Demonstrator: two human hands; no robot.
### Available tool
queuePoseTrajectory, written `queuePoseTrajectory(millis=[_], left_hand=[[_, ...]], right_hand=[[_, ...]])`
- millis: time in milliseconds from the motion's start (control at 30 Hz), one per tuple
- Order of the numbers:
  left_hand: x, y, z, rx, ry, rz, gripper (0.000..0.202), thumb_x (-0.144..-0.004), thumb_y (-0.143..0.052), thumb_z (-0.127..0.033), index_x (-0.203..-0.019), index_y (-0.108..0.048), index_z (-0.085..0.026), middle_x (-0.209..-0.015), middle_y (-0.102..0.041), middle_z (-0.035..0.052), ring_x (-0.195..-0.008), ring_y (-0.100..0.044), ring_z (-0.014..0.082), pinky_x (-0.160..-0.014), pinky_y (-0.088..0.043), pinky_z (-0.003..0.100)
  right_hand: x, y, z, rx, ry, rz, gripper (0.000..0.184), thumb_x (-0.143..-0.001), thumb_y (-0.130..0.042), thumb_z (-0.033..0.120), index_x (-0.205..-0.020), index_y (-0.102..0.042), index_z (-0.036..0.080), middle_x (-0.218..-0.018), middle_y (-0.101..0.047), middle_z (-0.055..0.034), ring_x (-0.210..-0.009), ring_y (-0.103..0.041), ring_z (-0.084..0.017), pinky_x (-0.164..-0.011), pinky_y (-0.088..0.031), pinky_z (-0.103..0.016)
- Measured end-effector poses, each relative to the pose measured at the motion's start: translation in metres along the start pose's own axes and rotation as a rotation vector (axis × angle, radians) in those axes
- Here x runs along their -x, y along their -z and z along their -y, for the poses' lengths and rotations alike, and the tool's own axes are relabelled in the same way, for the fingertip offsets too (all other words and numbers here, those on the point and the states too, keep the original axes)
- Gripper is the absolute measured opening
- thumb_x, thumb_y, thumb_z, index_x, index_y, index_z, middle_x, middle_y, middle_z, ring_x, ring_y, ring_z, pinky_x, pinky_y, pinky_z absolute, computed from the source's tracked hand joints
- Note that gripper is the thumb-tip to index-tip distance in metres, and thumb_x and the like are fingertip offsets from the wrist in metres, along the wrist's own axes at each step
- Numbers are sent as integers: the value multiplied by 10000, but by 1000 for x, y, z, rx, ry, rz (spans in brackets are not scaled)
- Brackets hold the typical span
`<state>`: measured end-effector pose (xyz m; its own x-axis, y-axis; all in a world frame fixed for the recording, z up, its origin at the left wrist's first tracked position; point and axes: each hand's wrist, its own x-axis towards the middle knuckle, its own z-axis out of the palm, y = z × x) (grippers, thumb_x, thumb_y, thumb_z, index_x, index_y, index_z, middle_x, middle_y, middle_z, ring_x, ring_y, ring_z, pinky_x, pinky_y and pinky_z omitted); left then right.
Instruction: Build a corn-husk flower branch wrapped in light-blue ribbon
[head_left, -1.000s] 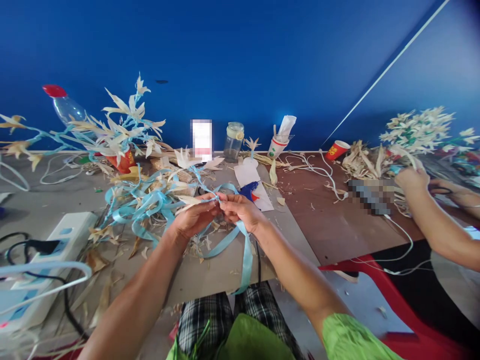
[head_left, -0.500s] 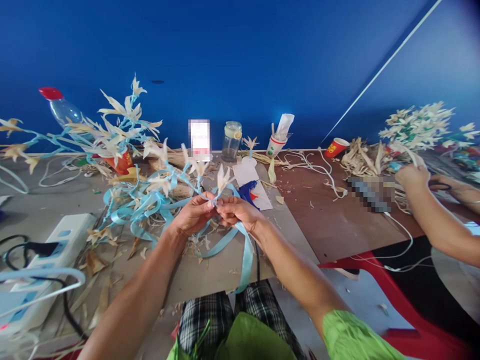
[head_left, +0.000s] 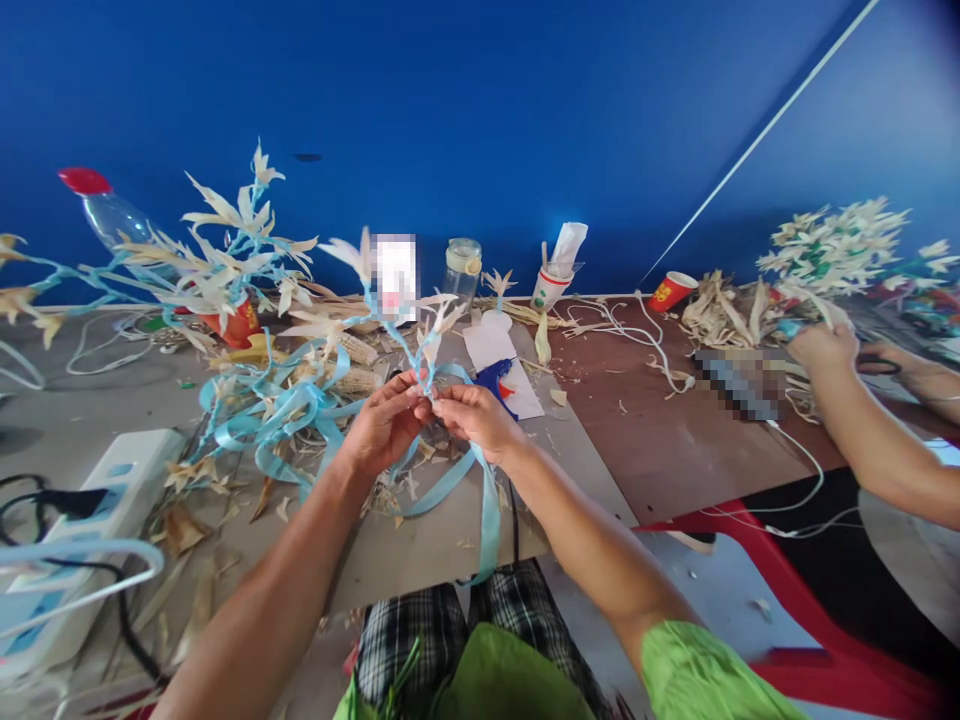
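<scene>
My left hand (head_left: 386, 420) pinches the blue-wrapped stem of a cream husk flower branch (head_left: 409, 350), whose blossoms point up and away. Close beside it, my right hand (head_left: 480, 418) is closed on a light blue ribbon (head_left: 489, 515) at the foot of the same stem. One length of ribbon hangs from the right hand toward my lap. Left of my hands lies a tangle of blue ribbon loops (head_left: 289, 420) among husk flowers. The fingertips hide where ribbon and stem meet.
A blue glue gun (head_left: 495, 385) rests on white paper. Behind stand a glass jar (head_left: 463, 275) and a white cup (head_left: 551, 288). A power strip (head_left: 127, 480) with cables lies left. Flowers fill a red cup (head_left: 236, 322). On the right, another person's hands (head_left: 825, 345) work near dried husks (head_left: 720, 315).
The flower branch has turned from leaning left to standing more upright in my fingers. Both hands stay together at its stem. The view has shifted slightly.
</scene>
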<state>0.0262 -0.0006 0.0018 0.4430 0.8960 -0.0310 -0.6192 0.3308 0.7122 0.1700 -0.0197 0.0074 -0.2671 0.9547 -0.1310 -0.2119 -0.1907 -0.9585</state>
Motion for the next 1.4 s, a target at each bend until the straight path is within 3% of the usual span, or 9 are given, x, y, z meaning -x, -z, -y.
queuePoseTrajectory(millis=[133,300,467,667,800,900,1000,1200,1400], left_hand=[[1,3,0,64,50,27,317,-698,-705,-127,-1009,-646,-118,-754,-594,3,-505,-429,21,-604,-469,194],[3,6,0,30,58,58,268,-651,-760,-186,-898,-675,-125,-619,-529,-28,-521,-434,45,-648,-477,234],[4,3,-2,-27,48,55,181,-648,-761,-187,-773,-634,-152,-837,-626,8,-496,-405,17,-569,-420,205],[-3,3,5,-233,-86,-54,197,-658,-744,-253,-696,-580,-150,-614,-557,-18,-521,-432,61,-505,-333,190],[-5,1,11,-640,-281,-352,150,-677,-705,-248,-664,-595,-146,-495,-479,-51,-491,-400,74,-494,-302,207],[-3,-2,14,-814,-342,-439,120,-676,-695,-227,-651,-609,-146,-520,-518,-44,-530,-435,86,-532,-315,214],[-4,-2,17,-697,-305,-396,145,-643,-727,-221,-676,-610,-142,-546,-531,-43,-556,-459,89,-552,-331,212],[-7,7,12,-184,-67,-62,187,-629,-739,-171,-774,-629,-123,-721,-607,4,-627,-536,88,-646,-421,217],[-5,6,8,-104,-56,-111,137,-672,-722,-169,-785,-655,-130,-660,-591,-6,-550,-508,63,-565,-422,185]], right_hand=[[4,0,10,-131,-70,107,180,-616,-662,278,-661,-537,157,-436,-398,99,-384,-196,-25,-396,-117,-199],[1,4,8,-202,-113,184,200,-631,-662,263,-619,-486,168,-399,-345,120,-341,-156,-12,-383,-130,-195],[0,7,5,-200,-157,220,243,-634,-686,275,-628,-466,172,-413,-288,126,-355,-138,-10,-384,-129,-193],[-4,2,-2,-48,-147,65,233,-608,-697,306,-670,-518,171,-476,-320,99,-418,-214,-37,-417,-151,-193],[-6,-2,-12,380,78,-163,175,-706,-623,316,-638,-552,171,-538,-447,38,-481,-341,-75,-474,-247,-225],[-3,-4,-17,678,236,-298,154,-772,-570,301,-674,-572,182,-588,-523,3,-535,-417,-107,-530,-293,-248],[0,-3,-17,767,298,-313,136,-800,-532,288,-746,-600,183,-643,-579,-20,-575,-467,-127,-559,-319,-254],[-3,4,-7,697,273,-210,157,-777,-506,244,-661,-578,166,-599,-548,18,-552,-443,-97,-558,-330,-222],[-2,4,-4,628,246,-122,163,-778,-530,259,-694,-619,151,-603,-553,20,-549,-412,-85,-556,-321,-214]])
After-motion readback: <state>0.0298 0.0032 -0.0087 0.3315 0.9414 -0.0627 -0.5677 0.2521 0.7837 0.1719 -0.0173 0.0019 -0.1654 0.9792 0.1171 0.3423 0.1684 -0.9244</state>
